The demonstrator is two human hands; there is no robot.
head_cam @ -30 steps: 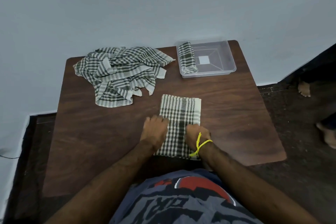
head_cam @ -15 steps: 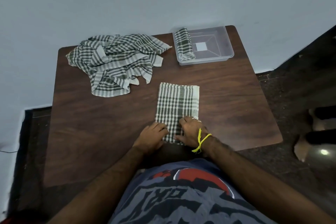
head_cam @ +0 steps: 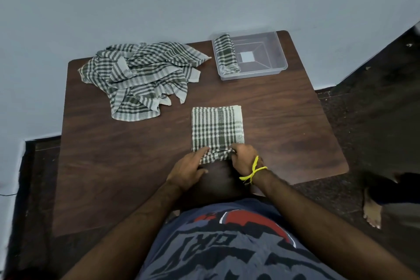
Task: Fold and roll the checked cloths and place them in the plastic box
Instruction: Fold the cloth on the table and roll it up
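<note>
- On the person's shirt (head_cam: 231, 243), nearest the camera, a graphic with large dark lettering is showing, but I cannot read the letters.
- The left hand (head_cam: 186, 171) and right hand (head_cam: 244, 159) are both curling closed over the near edge of the folded checked cloth (head_cam: 217, 128), pinching it where the first turn of a roll is forming.
- That cloth is lying flat on the table (head_cam: 113, 166), well short of the plastic box (head_cam: 250, 54); it is looking light, soft and limp, so gripping evenly at both near corners is probably keeping the roll straight.
- The heap of unfolded cloths (head_cam: 141, 75) is sitting left of the box.
- Inside the box, one rolled cloth (head_cam: 225, 53) is lying against its left wall, beside a blank white label (head_cam: 247, 56).
</note>
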